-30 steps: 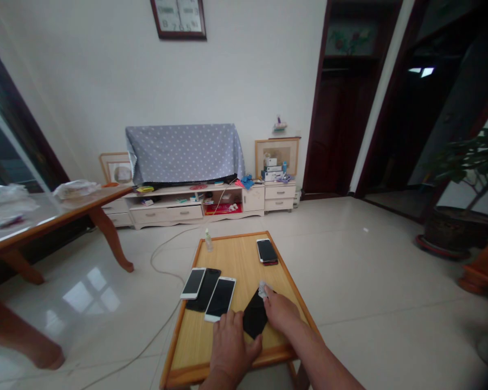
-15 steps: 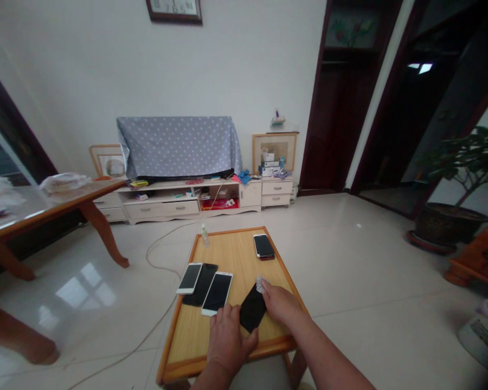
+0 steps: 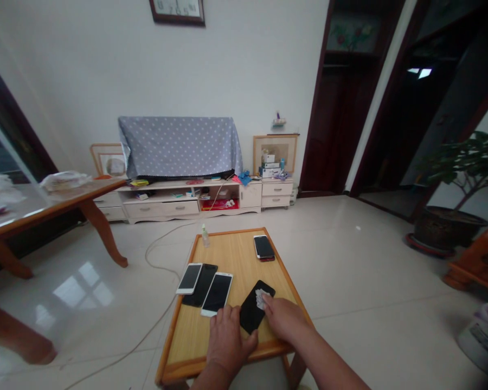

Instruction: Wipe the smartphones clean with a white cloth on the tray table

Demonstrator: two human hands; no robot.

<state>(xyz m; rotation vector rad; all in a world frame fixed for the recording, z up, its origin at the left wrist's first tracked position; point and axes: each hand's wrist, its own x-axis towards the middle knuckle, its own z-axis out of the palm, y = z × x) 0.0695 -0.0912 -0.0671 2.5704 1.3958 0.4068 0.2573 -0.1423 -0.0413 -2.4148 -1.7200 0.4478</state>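
Observation:
A black smartphone (image 3: 252,310) lies tilted on the small wooden table (image 3: 239,260). My left hand (image 3: 230,337) steadies its near end, fingers at the left edge and thumb at the bottom corner. In my right hand (image 3: 282,319) is a crumpled white tissue (image 3: 261,299), pressed on the upper part of the phone's dark face. Just left of these lies a white phone (image 3: 217,293) with a dark screen. Beside it, a second white phone (image 3: 189,278) partly covers a black phone (image 3: 201,287).
Stacked phones (image 3: 264,247) lie at the table's far right. A small clear bottle (image 3: 205,236) stands at the far left corner. A cable (image 3: 156,325) runs over the floor at left, near a larger wooden table (image 3: 85,189). A potted plant (image 3: 451,227) stands at right.
My right hand has slid the tissue from the phone's far corner down towards the middle of its face, leaving the far end visible. My left hand stays in place.

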